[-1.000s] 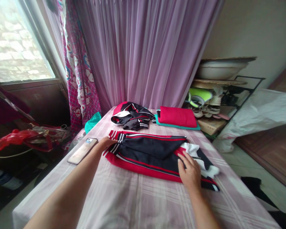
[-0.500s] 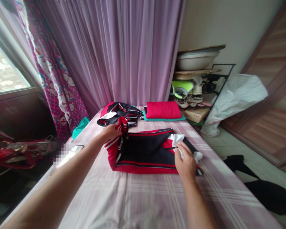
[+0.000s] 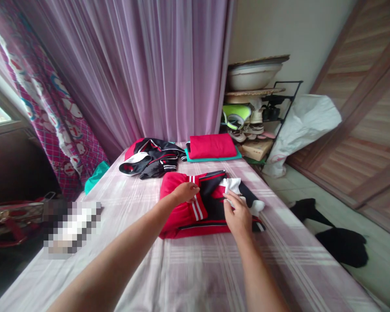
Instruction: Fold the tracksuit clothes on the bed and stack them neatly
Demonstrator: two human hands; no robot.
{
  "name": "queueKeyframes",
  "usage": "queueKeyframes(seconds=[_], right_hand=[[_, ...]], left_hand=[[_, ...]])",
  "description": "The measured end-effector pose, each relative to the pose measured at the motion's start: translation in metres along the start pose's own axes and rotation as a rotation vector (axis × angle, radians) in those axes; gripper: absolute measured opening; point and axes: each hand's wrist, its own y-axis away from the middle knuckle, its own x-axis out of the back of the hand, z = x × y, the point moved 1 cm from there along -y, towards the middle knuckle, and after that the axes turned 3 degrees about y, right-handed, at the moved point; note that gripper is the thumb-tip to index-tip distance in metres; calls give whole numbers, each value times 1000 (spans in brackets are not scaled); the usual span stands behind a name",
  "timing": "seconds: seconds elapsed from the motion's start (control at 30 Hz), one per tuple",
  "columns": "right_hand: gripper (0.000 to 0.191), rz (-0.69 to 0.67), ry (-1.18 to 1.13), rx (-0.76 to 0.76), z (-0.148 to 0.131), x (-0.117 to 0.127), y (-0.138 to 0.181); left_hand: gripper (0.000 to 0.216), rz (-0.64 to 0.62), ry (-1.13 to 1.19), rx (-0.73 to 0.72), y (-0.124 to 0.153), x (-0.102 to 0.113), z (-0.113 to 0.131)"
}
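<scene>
A red and black jacket [image 3: 178,212] lies on the bed, its red lower end folded over the dark body toward the white-lined collar. Its red ribbed hem with white stripes now rests across the middle. My left hand [image 3: 186,192] is closed on that striped hem, fingers pinched together. On the right, my right hand [image 3: 238,213] lies with fingers stretched out over the jacket's white lining [image 3: 233,185]. Behind it a second dark jacket [image 3: 156,156] with a white-lined collar lies loosely spread. A folded red garment [image 3: 212,146] sits on a teal one [image 3: 238,157].
The bed [image 3: 188,273] has a plaid sheet. A purple curtain [image 3: 162,69] hangs behind it. To the right stand a shoe rack [image 3: 281,117] with basins [image 3: 255,77] and a white sack [image 3: 305,125]. Black cloth [image 3: 342,245] lies on the floor. A blurred object [image 3: 74,225] is at left.
My left hand has moved right, carrying the striped hem over the jacket's dark body. My right hand has stayed near the white lining. The view has shifted a little.
</scene>
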Motion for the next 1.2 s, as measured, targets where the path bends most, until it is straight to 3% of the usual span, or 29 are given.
queueKeyframes(seconds=[0.17, 0.27, 0.4, 0.47, 0.6, 0.73, 0.87, 0.97, 1.03, 1.1, 1.2], right_hand=[[32, -62, 103, 50, -8, 5, -1], [35, -40, 347, -85, 2, 20, -3], [60, -64, 574, -324, 31, 33, 0], [67, -117, 574, -306, 44, 31, 3], [52, -244, 557, -241, 52, 21, 0], [51, -292, 460, -143, 32, 16, -31], [48, -244, 344, 52, 1, -2, -78], [50, -376, 371, 86, -15, -25, -96], [52, -421, 420, 56, -22, -35, -92], [49, -370, 399, 59, -26, -32, -78], [38, -328, 278, 18, -33, -12, -39]], left_hand=[[32, 253, -2, 60, 1, 67, -26], [42, 341, 12, 172, 2, 93, -54], [50, 254, 112, 309, 6, 91, -84], [49, 207, 163, 335, 5, 83, -90], [51, 185, 251, 329, 0, 73, -87], [77, 222, 333, 291, 15, 77, -83], [99, 241, 512, 232, 64, 84, -99], [100, 286, 519, 252, 104, 89, -120], [86, 281, 436, 300, 120, 95, -133], [75, 253, 377, 316, 126, 105, -143], [71, 231, 376, 189, 121, 121, -147]])
